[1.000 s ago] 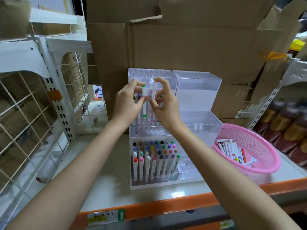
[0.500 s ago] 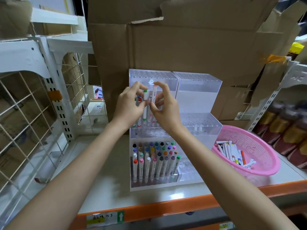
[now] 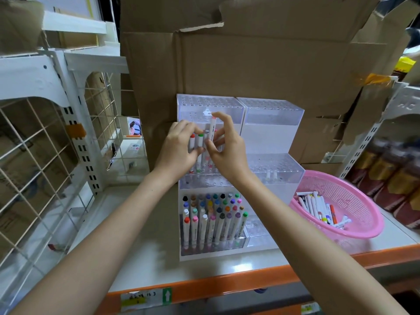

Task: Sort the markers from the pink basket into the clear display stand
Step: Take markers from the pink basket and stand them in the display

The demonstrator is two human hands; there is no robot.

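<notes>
Fingers (image 3: pixel 225 123) of right hand (image 3: pixel 229 153) pinch white-barrelled marker with pale pink cap (image 3: pixel 212 127), upright above middle tier of clear acrylic display stand (image 3: pixel 272 135); left hand (image 3: pixel 177 153) grips red- and green-capped markers (image 3: pixel 196 142) alongside. Marker looks light, stiff, smooth (likely slippery): hold mid-barrel, not cap. More lie in pink plastic mesh basket (image 3: pixel 363 214)
</notes>
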